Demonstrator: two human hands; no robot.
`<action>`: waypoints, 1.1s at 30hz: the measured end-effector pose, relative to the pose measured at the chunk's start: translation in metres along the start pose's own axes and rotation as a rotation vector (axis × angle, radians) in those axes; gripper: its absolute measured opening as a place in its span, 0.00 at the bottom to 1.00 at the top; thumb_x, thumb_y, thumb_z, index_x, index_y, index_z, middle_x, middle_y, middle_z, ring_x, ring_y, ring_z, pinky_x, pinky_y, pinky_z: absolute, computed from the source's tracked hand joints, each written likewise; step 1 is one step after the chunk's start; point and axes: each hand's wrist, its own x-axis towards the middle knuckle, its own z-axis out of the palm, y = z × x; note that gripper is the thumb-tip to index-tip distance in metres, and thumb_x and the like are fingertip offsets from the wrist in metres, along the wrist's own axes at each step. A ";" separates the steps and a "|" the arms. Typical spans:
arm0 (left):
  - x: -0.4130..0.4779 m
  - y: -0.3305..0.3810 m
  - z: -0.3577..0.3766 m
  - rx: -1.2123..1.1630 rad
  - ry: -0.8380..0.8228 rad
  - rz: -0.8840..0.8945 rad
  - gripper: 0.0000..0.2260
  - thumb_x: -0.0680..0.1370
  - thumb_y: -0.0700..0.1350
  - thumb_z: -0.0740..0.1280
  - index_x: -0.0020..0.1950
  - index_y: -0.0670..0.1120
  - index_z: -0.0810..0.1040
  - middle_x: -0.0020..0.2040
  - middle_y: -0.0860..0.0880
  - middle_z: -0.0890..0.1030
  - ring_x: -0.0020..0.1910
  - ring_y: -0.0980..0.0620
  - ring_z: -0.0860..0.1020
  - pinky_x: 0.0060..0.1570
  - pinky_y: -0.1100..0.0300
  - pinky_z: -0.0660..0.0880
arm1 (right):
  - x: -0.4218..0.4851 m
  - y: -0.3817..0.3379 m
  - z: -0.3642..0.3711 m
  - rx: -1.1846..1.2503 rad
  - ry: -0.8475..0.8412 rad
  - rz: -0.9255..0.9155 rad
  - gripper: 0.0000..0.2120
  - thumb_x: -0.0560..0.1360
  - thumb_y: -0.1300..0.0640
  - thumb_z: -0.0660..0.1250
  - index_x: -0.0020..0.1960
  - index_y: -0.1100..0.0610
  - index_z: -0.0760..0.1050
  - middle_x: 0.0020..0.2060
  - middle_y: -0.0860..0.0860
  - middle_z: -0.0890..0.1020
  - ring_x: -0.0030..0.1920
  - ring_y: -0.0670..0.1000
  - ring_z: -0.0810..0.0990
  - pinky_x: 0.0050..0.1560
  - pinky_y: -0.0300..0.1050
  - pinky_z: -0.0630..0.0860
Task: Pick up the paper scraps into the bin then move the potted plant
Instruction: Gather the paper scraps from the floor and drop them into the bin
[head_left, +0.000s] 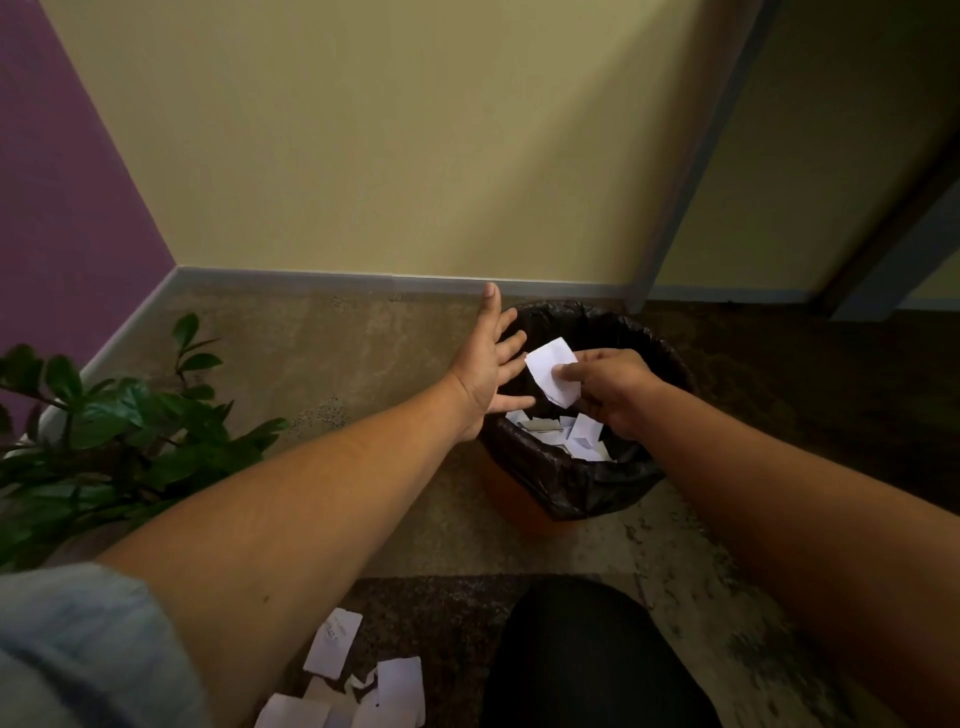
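White scrap (551, 370) pinched in the right hand (610, 391), held over the bin (566, 493). The left hand (485, 366) is spread straight beside the rim, holding nothing. Several binned scraps (584, 441) already lie inside. More floor scraps (358, 675) lie uncollected at the near edge. The plant (119, 431) stands left by the wall (78, 208), judged not yet moved; task roughly half done

Plant (104, 415) left of bin (561, 483)
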 end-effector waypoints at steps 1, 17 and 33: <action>-0.001 0.000 -0.004 0.023 0.006 0.003 0.36 0.74 0.73 0.46 0.77 0.55 0.59 0.76 0.47 0.64 0.74 0.46 0.65 0.62 0.38 0.72 | 0.003 0.002 0.000 0.009 0.027 -0.001 0.11 0.72 0.65 0.73 0.53 0.60 0.79 0.51 0.60 0.83 0.48 0.58 0.84 0.47 0.52 0.83; -0.090 -0.029 -0.123 0.708 0.165 0.151 0.17 0.80 0.56 0.62 0.53 0.45 0.82 0.44 0.50 0.81 0.45 0.51 0.79 0.50 0.55 0.74 | -0.045 0.021 0.140 -0.549 0.016 -0.408 0.02 0.70 0.57 0.69 0.39 0.54 0.78 0.42 0.53 0.85 0.47 0.54 0.83 0.52 0.49 0.80; -0.193 -0.253 -0.256 1.443 -0.133 -0.391 0.39 0.59 0.65 0.76 0.66 0.50 0.71 0.63 0.47 0.75 0.61 0.45 0.75 0.58 0.47 0.76 | -0.134 0.210 0.289 -1.108 -0.477 -0.215 0.14 0.72 0.60 0.63 0.54 0.58 0.82 0.54 0.56 0.83 0.55 0.57 0.82 0.55 0.47 0.79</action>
